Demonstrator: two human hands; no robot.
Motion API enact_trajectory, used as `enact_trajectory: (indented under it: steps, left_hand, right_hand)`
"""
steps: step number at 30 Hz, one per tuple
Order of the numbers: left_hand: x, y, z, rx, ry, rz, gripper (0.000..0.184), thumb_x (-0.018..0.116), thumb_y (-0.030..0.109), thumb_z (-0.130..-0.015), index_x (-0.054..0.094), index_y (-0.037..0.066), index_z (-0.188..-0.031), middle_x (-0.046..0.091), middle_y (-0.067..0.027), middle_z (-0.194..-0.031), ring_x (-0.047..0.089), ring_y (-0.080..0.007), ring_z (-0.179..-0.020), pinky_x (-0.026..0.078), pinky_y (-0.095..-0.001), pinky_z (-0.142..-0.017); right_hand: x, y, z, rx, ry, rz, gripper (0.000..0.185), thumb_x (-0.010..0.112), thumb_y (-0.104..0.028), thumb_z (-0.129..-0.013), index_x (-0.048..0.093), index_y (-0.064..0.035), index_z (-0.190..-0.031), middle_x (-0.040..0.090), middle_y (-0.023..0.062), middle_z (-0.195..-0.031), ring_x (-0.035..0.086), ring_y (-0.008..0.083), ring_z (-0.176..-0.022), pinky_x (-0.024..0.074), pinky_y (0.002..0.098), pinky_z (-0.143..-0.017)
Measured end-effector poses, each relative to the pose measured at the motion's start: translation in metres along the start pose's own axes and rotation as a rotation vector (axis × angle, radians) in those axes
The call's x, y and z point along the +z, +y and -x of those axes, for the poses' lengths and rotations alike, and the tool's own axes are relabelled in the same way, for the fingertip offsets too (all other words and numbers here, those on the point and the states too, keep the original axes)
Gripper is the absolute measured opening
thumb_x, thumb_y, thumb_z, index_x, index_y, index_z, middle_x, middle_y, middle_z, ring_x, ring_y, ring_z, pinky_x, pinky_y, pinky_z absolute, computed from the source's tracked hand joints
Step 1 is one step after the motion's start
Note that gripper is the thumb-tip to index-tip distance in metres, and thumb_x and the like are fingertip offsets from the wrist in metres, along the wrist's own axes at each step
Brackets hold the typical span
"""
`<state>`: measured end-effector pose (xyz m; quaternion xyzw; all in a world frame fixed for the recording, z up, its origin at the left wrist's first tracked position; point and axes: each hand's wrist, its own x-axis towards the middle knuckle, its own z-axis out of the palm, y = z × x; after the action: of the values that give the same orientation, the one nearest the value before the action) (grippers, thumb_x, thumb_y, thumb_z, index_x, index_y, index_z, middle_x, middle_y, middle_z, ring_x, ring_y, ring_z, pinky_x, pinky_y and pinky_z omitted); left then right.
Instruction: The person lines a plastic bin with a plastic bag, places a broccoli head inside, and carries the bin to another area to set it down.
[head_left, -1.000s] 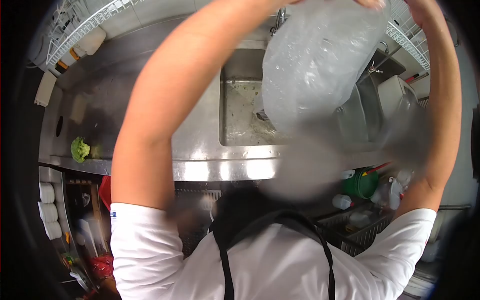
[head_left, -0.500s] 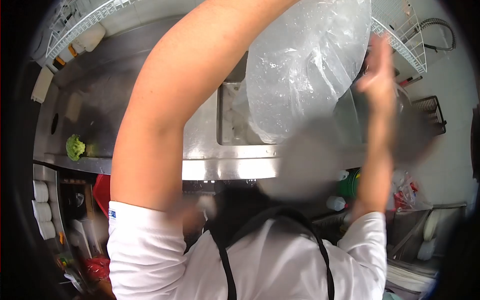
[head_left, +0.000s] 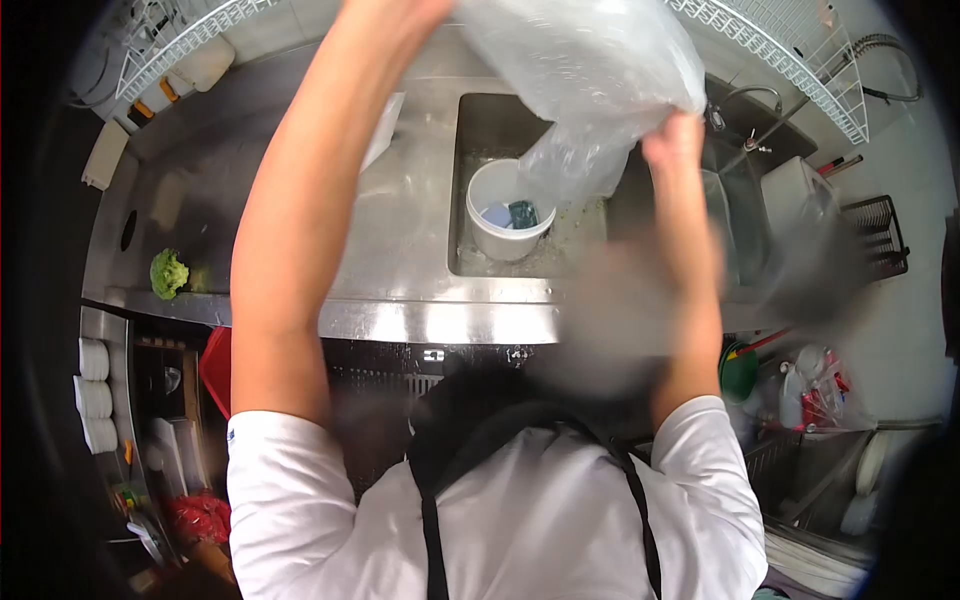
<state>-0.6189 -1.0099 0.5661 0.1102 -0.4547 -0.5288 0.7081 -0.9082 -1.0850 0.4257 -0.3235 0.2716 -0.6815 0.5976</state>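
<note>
A large clear plastic bag (head_left: 600, 65), wet with droplets, stretches in the air between my two hands above the sink. My left hand (head_left: 415, 8) is at the top edge of the view, at the bag's upper left corner; its fingers are mostly cut off, but the bag hangs from it. Pinched in my right hand (head_left: 678, 140) is the bag's lower right side. Below the bag, a white round bucket (head_left: 482, 225) stands in the sink basin (head_left: 462, 150), with a dark green and a pale bluish item inside. The bag's lower end hangs over the bucket's right rim.
A broccoli floret (head_left: 169, 273) lies on the steel counter (head_left: 290, 180) at the left. White wire racks (head_left: 770, 60) hang along the back wall. A faucet (head_left: 755, 95) stands behind the right basin. Grey blurs on the lens cover part of the right side.
My right hand has moved left and closed on the bag's side. The bag has been lifted and swung up, uncovering the bucket in the sink. My left arm has shifted left.
</note>
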Motion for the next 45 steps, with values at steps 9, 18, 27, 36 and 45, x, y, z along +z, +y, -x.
enact_trajectory:
  steps: [9, 18, 27, 36, 45]
  left_hand:
    - [-0.063, -0.131, 0.179, -0.831, 0.33, 0.546, 0.073, 0.036, 0.066, -0.084, 0.035, 0.018, -0.14, 0.031, -0.0127, -0.145, 0.024, -0.0454, -0.132, 0.009, -0.0746, -0.096]
    - [-0.077, -0.206, 0.189, -0.318, 0.445, 0.713, 0.058, 0.044, 0.046, -0.09, 0.044, 0.007, -0.132, 0.049, -0.0151, -0.13, 0.049, -0.0307, -0.117, 0.041, -0.0484, -0.098]
    - [-0.095, -0.24, 0.203, -0.708, 0.336, 0.392, 0.052, 0.061, 0.028, -0.077, 0.053, 0.0, -0.12, 0.062, -0.0156, -0.11, 0.062, -0.0279, -0.097, 0.049, -0.0413, -0.089]
    - [-0.084, -0.14, 0.229, -0.439, 0.73, 0.081, 0.016, 0.061, 0.009, -0.076, 0.063, -0.001, -0.089, 0.064, -0.0108, -0.086, 0.064, -0.0193, -0.075, 0.054, -0.0315, -0.071]
    - [-0.06, -0.032, 0.404, 0.337, 1.209, -0.06, 0.027, 0.057, 0.013, -0.079, 0.06, -0.002, -0.102, 0.064, -0.0137, -0.091, 0.064, -0.0251, -0.082, 0.053, -0.0385, -0.08]
  right_hand:
    - [0.081, 0.005, 0.031, 0.368, -0.391, -0.352, 0.037, 0.043, -0.027, -0.092, 0.055, 0.0009, -0.113, 0.061, 0.0145, -0.11, 0.059, 0.0293, -0.099, 0.0483, 0.0439, -0.089]
    - [0.03, 0.093, 0.105, 0.77, -0.391, -0.488, 0.035, 0.043, -0.022, -0.091, 0.055, 0.0016, -0.115, 0.061, 0.0154, -0.11, 0.061, 0.0297, -0.098, 0.0485, 0.0437, -0.09]
    - [-0.062, 0.137, 0.141, 0.948, -0.378, -0.199, 0.036, 0.045, -0.02, -0.09, 0.052, 0.0017, -0.119, 0.06, 0.0151, -0.114, 0.059, 0.0286, -0.103, 0.0471, 0.0433, -0.092]
    - [-0.087, 0.131, 0.112, 0.916, -0.583, 0.151, 0.041, 0.049, -0.017, -0.089, 0.047, 0.0007, -0.126, 0.055, 0.0137, -0.122, 0.055, 0.0261, -0.11, 0.0447, 0.042, -0.095]
    - [-0.101, 0.147, 0.082, 0.943, -0.751, 0.423, 0.044, 0.06, -0.026, -0.089, 0.045, -0.0093, -0.127, 0.056, 0.0087, -0.114, 0.055, 0.0198, -0.103, 0.0466, 0.0373, -0.085]
